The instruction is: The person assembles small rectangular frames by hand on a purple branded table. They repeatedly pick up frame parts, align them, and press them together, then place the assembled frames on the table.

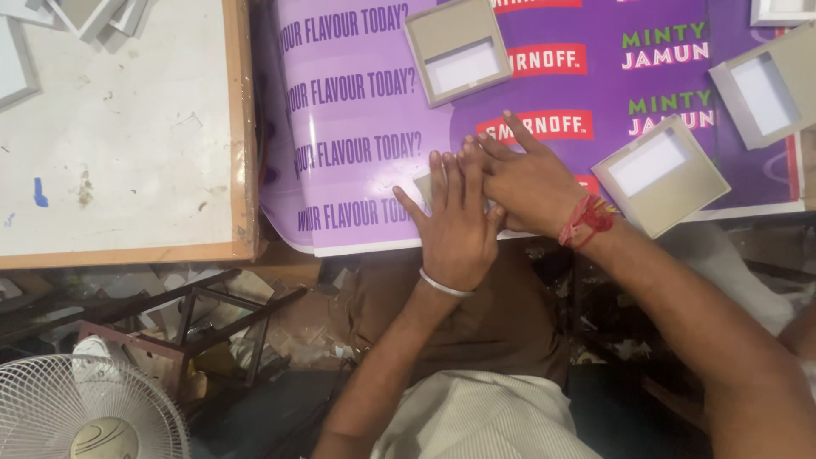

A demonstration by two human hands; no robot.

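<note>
Both hands flat, fingers spread: left hand [459, 225] and right hand [523, 180] press a small card piece [422, 187] onto the purple sheet [365, 127]. Risk: piece skids crooked if my pressure is uneven.

A single head-worn camera looks steeply down from above the person's lap, close enough that both forearms fill the lower frame. It faces forward over the left hand [457, 223] and right hand [525, 180], with the tabletop [127, 127] beyond and left of them.

Purple printed sheet [357, 127], grey-and-white frames [459, 49], red thread wristband [586, 219], white fan [85, 412].
</note>
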